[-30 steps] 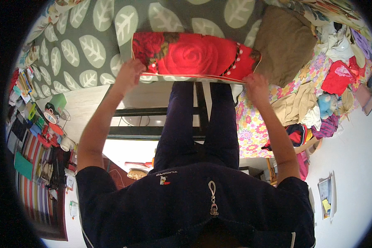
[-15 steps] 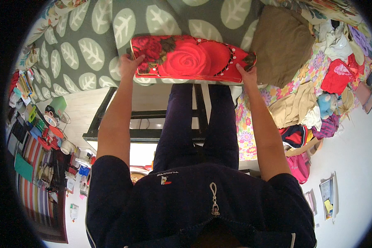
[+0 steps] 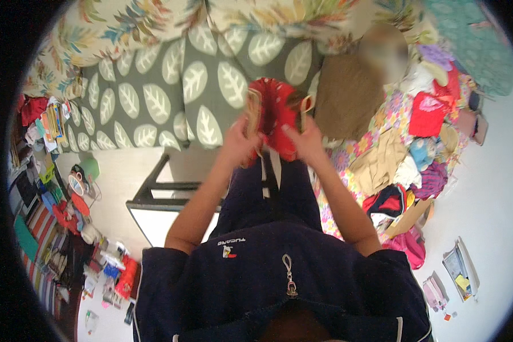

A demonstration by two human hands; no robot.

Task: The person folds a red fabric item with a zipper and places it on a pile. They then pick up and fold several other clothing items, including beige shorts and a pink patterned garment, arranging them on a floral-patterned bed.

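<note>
Flat before, the red cloth [image 3: 278, 108] now looks half-folded, left hand [image 3: 239, 141] and right hand [image 3: 308, 141] gripping its ends near the leaf-print cover [image 3: 137, 102] edge

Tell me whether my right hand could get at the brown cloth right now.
Probably yes: the brown cloth lies close by to the right, mostly uncovered, though your right hand would likely need to release the red cloth first.
</note>
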